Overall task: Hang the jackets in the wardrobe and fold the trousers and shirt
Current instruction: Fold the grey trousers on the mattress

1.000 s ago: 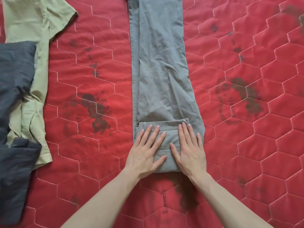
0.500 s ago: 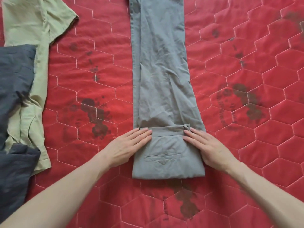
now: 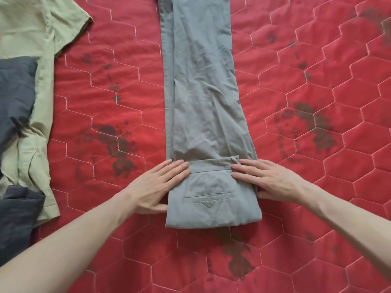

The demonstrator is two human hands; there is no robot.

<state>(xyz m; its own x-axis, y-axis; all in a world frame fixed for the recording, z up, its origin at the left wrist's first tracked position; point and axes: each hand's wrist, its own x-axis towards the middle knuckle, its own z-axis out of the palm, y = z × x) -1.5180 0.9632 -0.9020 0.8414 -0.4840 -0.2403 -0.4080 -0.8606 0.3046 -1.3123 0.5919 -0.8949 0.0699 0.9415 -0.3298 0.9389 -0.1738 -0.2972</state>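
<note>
Grey trousers [image 3: 201, 92] run down the frame's centre, lower end folded over, left hand [image 3: 157, 185] and right hand [image 3: 268, 180] pressing the fold's edges with straight, flat fingers [image 3: 179, 166].

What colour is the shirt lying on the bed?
Light green shirt, best seen in the head view.

The grey trousers [image 3: 203, 92] run off the top edge, so their far end is unseen. The green shirt [image 3: 31, 28] is cut by the top and left edges and partly covered by a dark garment [image 3: 14, 92], itself cropped at the left, its kind unclear. The thumb tips of the left hand [image 3: 156, 185] and right hand [image 3: 273, 178] seem tucked beneath the fold.
</note>
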